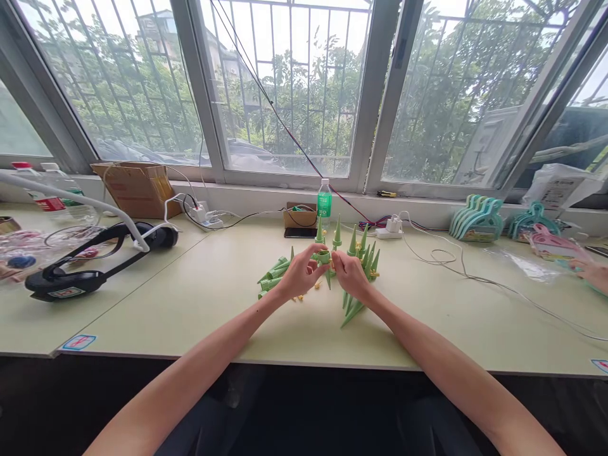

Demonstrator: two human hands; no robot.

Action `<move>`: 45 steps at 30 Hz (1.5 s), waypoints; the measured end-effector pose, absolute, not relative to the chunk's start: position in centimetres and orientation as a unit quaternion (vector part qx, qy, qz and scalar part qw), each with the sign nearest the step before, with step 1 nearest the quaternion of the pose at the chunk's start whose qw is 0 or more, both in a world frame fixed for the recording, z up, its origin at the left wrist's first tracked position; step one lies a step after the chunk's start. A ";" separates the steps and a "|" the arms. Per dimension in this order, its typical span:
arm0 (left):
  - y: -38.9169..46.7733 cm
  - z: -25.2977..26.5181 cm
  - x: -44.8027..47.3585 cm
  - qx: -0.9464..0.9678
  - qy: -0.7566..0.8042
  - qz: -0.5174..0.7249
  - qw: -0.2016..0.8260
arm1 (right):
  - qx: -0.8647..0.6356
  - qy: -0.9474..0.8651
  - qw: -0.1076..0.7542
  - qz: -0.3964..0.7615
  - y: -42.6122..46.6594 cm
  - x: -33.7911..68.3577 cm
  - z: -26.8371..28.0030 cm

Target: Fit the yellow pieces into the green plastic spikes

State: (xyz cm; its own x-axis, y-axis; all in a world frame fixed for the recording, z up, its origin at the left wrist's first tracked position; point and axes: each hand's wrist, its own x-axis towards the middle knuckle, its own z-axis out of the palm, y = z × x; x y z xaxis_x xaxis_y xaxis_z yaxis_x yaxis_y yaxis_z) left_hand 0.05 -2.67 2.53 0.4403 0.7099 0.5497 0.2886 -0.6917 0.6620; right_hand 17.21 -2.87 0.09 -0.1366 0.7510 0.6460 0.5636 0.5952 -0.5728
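Observation:
My left hand (300, 271) is closed around the rim of a green plastic watering spike (323, 257), its open round end up and its point down. At the spike's side, the fingers of my right hand (350, 272) pinch what looks like a small yellow valve, mostly hidden by the fingertips. Several green spikes with yellow valves, such as this upright spike (337, 233), stand beyond and right of my hands. More spikes (354, 311) lie beneath my right wrist. Left of my hands lies a pile of green tubes (273, 276). Loose yellow valves (298, 297) rest near my left wrist.
A bottle with a green label (324, 201), a phone (300, 232) and a small cardboard box (300, 218) stand at the back. A black headset (97, 266) lies left. White cables (463, 263) and sets of teal hangers (476, 218) are right, near another person's hand (591, 273).

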 end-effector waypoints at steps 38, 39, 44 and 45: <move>-2.5 3.3 0.2 0.686 0.331 0.431 0.483 | -0.419 -0.748 0.505 0.101 -3.4 16.8 0.3; -2.6 3.4 0.2 0.684 0.329 0.425 0.494 | -0.419 -0.748 0.505 0.102 -3.4 16.8 0.3; -2.6 3.4 0.1 0.679 0.320 0.416 0.513 | -0.422 -0.745 0.504 0.111 -3.4 16.8 0.3; -2.5 3.3 0.1 0.678 0.320 0.416 0.515 | -0.423 -0.745 0.504 0.111 -3.3 16.8 0.3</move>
